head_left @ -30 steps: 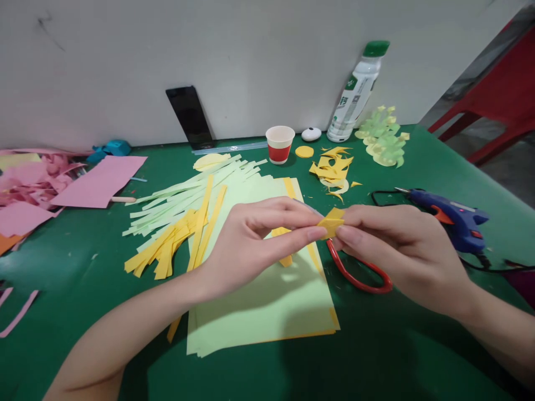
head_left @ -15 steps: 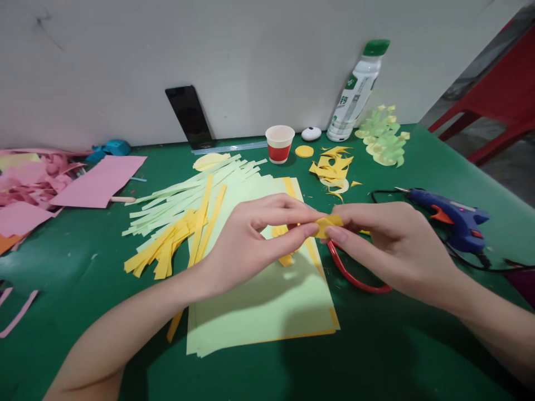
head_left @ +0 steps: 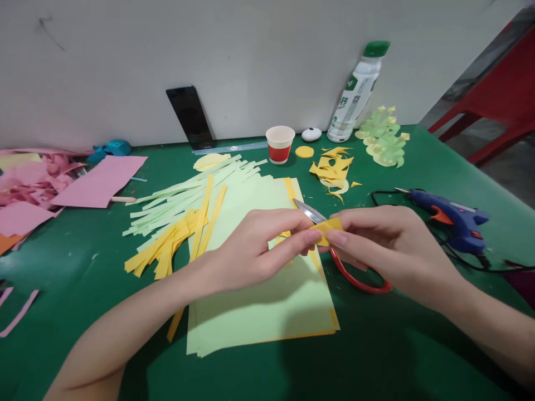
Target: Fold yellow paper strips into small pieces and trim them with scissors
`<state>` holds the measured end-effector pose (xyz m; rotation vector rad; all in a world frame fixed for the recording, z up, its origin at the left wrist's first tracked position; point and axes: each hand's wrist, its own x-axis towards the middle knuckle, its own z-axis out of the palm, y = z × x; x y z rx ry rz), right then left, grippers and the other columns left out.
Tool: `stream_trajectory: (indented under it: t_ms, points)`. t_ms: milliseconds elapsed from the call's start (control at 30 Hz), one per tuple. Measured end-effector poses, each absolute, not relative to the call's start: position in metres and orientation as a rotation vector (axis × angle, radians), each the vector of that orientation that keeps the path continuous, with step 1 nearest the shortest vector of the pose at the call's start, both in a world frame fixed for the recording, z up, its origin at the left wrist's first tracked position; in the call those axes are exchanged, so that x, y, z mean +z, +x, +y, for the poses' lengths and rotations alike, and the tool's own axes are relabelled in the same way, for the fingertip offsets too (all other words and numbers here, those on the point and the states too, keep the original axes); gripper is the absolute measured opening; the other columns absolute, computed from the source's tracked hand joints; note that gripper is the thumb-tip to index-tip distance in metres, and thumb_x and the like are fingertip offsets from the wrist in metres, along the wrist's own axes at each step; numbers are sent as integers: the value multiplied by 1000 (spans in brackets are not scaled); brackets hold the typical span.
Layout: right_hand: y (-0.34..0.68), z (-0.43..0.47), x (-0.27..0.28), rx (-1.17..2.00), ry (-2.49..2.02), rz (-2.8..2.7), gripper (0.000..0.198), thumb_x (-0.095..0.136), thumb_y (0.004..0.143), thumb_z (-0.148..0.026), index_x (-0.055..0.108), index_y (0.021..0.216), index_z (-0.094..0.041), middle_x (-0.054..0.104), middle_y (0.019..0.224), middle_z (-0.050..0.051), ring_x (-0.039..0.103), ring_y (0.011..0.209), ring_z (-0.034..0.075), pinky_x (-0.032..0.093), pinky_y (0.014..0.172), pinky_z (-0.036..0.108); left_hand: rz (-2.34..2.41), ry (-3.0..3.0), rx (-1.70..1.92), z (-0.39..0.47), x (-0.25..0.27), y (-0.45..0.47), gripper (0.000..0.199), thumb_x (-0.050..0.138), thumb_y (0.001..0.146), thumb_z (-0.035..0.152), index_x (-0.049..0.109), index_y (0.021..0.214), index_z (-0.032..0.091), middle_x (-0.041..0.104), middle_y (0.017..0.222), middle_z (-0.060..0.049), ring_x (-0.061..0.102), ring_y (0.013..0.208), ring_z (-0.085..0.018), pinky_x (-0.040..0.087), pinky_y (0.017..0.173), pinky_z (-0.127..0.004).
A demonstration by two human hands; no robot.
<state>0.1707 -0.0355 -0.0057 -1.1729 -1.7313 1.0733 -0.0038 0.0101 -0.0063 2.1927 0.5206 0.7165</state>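
A small folded piece of yellow paper point(head_left: 330, 225) is pinched between both hands, above the table. My left hand point(head_left: 267, 245) grips its left end with thumb and fingers. At its right end, my right hand point(head_left: 380, 239) holds it between thumb and forefinger. Beneath the hands lie scissors with a red handle point(head_left: 368, 288), their blade point(head_left: 308, 210) pointing up and left; part of them is covered by the right hand. Pale green paper sheets point(head_left: 259, 317) are stacked below, and other small yellow pieces on them are partly hidden by my left hand.
Yellow strips point(head_left: 167, 248) and pale green strips point(head_left: 175, 195) lie at left, beyond them pink paper point(head_left: 100, 181). A paper cup point(head_left: 279, 151), yellow scraps point(head_left: 334, 170), a bottle point(head_left: 357, 94) and paper flowers point(head_left: 384, 139) stand behind. A blue glue gun point(head_left: 455, 217) lies right.
Both hands have shifted slightly downward and the left hand has tilted, uncovering the scissors' blade. The yellow paper has turned a little in the fingers and shows a flatter face.
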Motion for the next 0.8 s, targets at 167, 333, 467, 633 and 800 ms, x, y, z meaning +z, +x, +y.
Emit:
stream_trajectory:
  t_ms: [167,333,467,633,800]
  points:
    - [172,-34,-4,1260,-1129,-1688,23,51,83,-22,57,62,-15,37,49,-5,29,43,5,19,38,21,418,2258,619,12,-3,-6,27,37,91,15,59,76,11,62,71,-4,56,65,-10,44,63,-19]
    - [175,-32,-2,1322,-1136,-1769,24,50,82,-21,50,58,-14,32,51,-6,26,46,6,20,41,21,414,2202,526,14,-2,-6,28,35,91,16,57,74,12,60,71,-4,56,66,-10,44,64,-18]
    - [176,-28,-5,1433,-1112,-1907,18,49,79,-13,54,62,-12,36,51,-6,29,47,5,24,43,19,484,2173,388,12,-7,-8,30,35,91,24,53,68,15,55,65,-1,50,59,-10,40,59,-20]
    - [168,-24,-17,1597,-1031,-2049,21,48,80,-13,61,65,-9,34,43,-9,28,40,3,23,40,17,611,2094,221,-3,-25,-17,30,35,89,25,51,66,15,53,61,0,47,55,-10,38,55,-21]
    - [153,-27,-36,1656,-985,-2062,24,50,80,-13,66,65,-6,40,47,-6,32,46,4,26,43,17,628,1946,273,-23,-51,-32,31,36,90,28,56,71,14,59,66,-4,53,61,-11,41,60,-21]
